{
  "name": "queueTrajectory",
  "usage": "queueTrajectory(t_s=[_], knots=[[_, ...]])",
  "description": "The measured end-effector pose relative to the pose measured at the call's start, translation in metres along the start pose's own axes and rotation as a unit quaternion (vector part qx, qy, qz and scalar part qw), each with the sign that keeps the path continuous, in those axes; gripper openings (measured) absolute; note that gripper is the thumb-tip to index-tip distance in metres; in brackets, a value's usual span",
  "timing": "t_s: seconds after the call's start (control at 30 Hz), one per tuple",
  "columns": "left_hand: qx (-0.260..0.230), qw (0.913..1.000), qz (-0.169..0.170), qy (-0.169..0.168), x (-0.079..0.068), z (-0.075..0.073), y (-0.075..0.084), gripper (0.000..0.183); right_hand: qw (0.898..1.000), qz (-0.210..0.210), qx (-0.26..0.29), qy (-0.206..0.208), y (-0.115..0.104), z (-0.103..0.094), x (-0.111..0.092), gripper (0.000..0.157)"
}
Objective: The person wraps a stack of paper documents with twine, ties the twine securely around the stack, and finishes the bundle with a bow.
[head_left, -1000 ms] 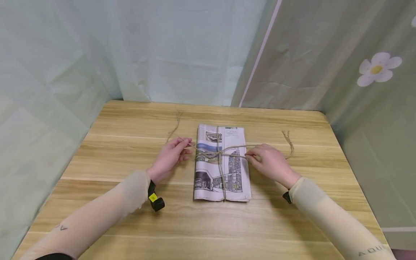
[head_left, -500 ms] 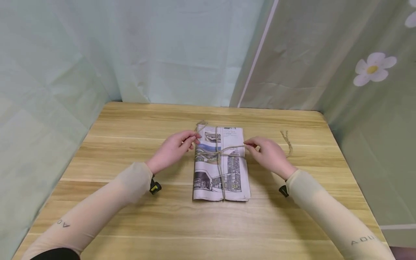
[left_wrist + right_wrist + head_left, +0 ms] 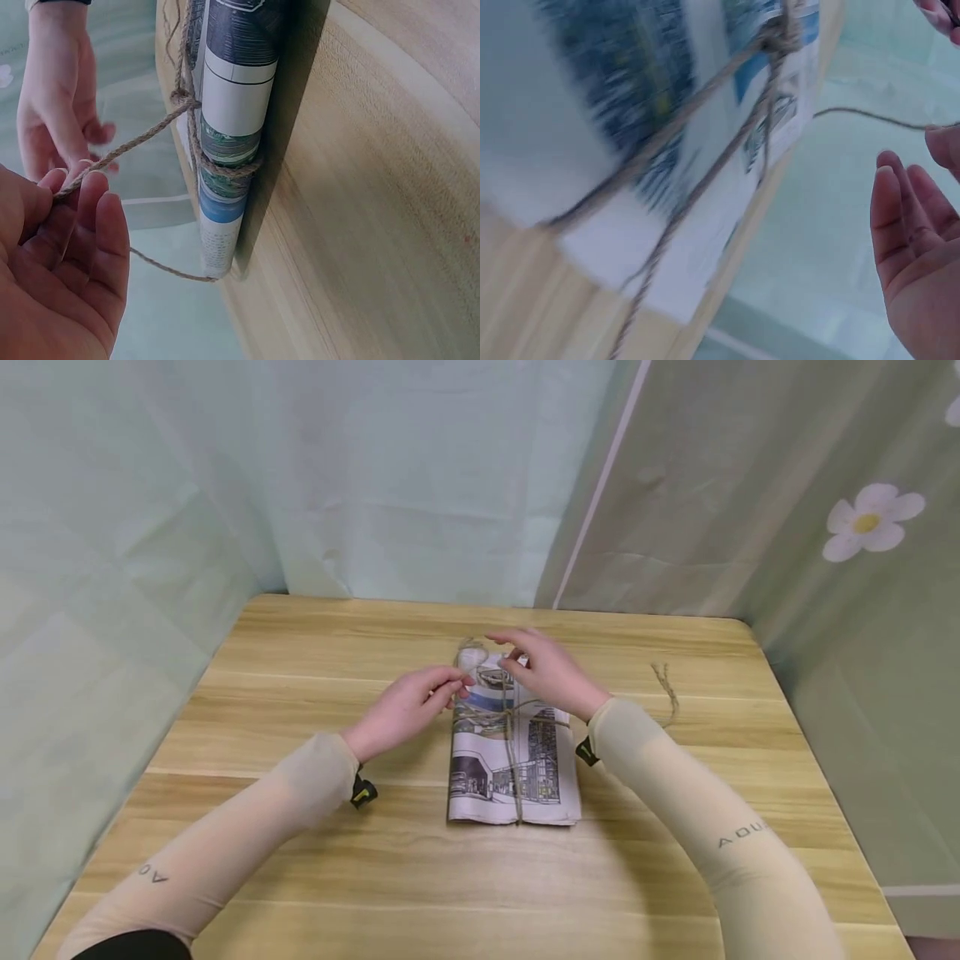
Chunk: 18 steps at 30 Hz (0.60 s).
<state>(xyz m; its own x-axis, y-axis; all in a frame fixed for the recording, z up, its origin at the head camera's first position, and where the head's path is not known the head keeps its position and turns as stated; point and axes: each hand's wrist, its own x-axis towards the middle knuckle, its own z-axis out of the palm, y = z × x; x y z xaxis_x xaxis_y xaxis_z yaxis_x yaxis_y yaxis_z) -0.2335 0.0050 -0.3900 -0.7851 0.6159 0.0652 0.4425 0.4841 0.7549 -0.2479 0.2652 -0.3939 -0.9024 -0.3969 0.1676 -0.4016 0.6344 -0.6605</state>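
Note:
A folded newspaper bundle (image 3: 543, 808) lies in the middle of the table with brown twine crossed around it. The twine's knot (image 3: 184, 99) shows on the upper face in the left wrist view. My left hand (image 3: 405, 706), at the bundle's left edge, pinches a length of twine (image 3: 139, 141) drawn taut from the knot. My right hand (image 3: 555, 672) is over the far part of the bundle, fingers extended and thumb apart, holding nothing. In the right wrist view, a twine strand (image 3: 870, 115) runs behind the right thumb (image 3: 943, 146).
A frayed twine end (image 3: 665, 681) rests on the wooden table (image 3: 337, 877) right of the bundle. Pale green curtains (image 3: 420, 485) hang behind and at both sides, close to the table's edges.
My left hand has moved slightly right, bringing its twine end over the bundle's far left corner. The right hand has let go of the right strand and moved left and away over the bundle.

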Motion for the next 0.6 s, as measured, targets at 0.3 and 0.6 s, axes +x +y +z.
queueTrajectory(t_s=[0.3,0.6], knots=[[-0.018,0.9998,-0.002,-0.006,0.003,0.004,0.002,0.028,0.999,-0.012,0.006,0.05,-0.005,-0.004,0.007,0.015],[-0.033,0.9989,-0.032,-0.001,0.005,0.005,-0.001,0.023,0.991,-0.043,-0.073,0.101,0.004,-0.033,-0.013,0.016]])
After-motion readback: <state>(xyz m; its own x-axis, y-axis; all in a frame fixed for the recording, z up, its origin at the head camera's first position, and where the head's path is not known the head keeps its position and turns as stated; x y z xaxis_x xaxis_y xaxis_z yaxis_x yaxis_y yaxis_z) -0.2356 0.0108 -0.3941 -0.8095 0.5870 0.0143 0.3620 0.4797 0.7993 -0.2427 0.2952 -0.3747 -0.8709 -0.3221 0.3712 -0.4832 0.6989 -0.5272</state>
